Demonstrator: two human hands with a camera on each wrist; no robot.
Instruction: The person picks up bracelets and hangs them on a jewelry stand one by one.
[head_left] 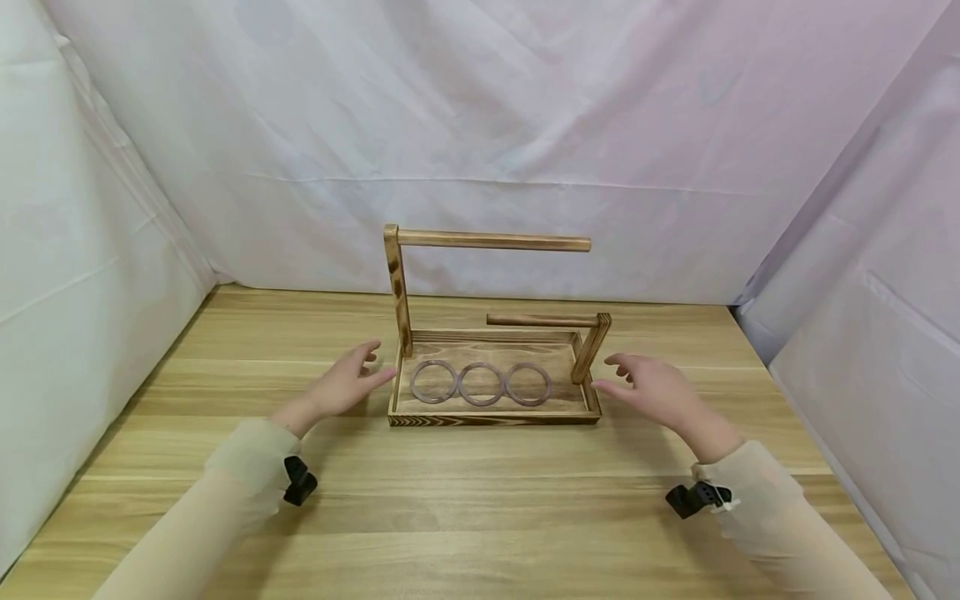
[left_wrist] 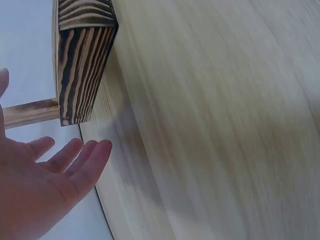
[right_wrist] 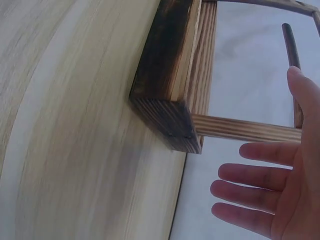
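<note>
A wooden tray-like stand with dark burnt grain sits on the table. From its left end rises a tall post with a long horizontal bar; a shorter post at the right end bears a lower bar. Inside the tray lie three pale translucent rings in a row. My left hand is beside the tray's left end, fingers loosely bent, holding nothing. Off the right end, my right hand is held with its fingers spread and relaxed. In the right wrist view, a gap shows between those fingers and the tray's corner.
The light wood-grain table spreads around the stand. White cloth hangs behind it and along both sides. Each wrist wears a small black camera mount, such as the left one.
</note>
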